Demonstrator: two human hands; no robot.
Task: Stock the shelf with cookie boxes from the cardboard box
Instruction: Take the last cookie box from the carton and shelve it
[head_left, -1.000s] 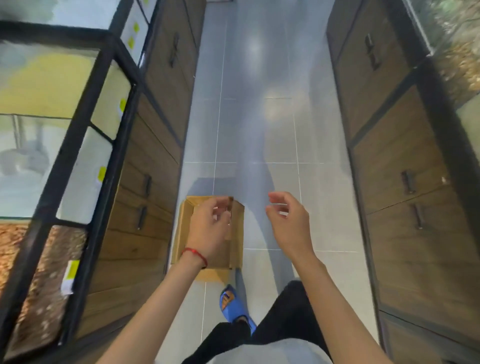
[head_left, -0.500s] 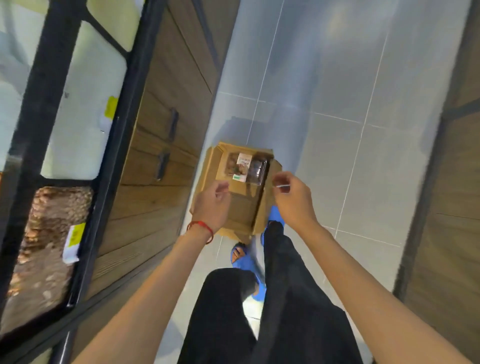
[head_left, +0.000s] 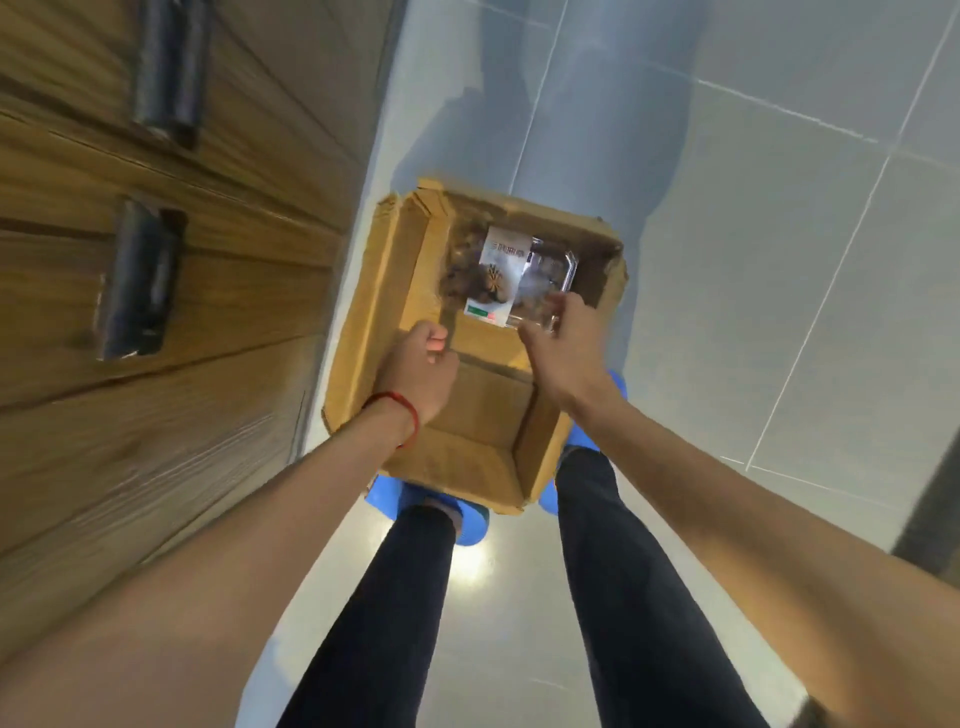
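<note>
The cardboard box (head_left: 371, 317) stood open on the grey tiled floor (head_left: 779, 270), with its left wall close along the foot of a wooden cabinet (head_left: 234, 322) and only a thin strip of floor between them. Two dark handles (head_left: 140, 280) sat on the cabinet front, one beyond the other. To the right of the box the floor lay broad and bare out to a dark upright edge at the far right of the view. The box's near wall reached almost to the person's feet in blue slippers (head_left: 470, 525), one at its near left corner and the other beside its right wall.

One clear plastic cookie box (head_left: 501, 270) with a white label lay flat on the bottom of the cardboard box, in its far half. It was close to the far wall and a little short of the right wall, and the near half of the bottom showed bare cardboard.

The left hand (head_left: 423, 366), with a red cord at its wrist, hung over the left inner edge of the box. Its fingers were curled into a loose fist, and nothing showed in it. The right hand (head_left: 566, 345) reached down inside, with fingers and thumb parted at the near right corner of the cookie box. Blur hid whether they were touching or pinching the plastic, so its hold could not be told.
</note>
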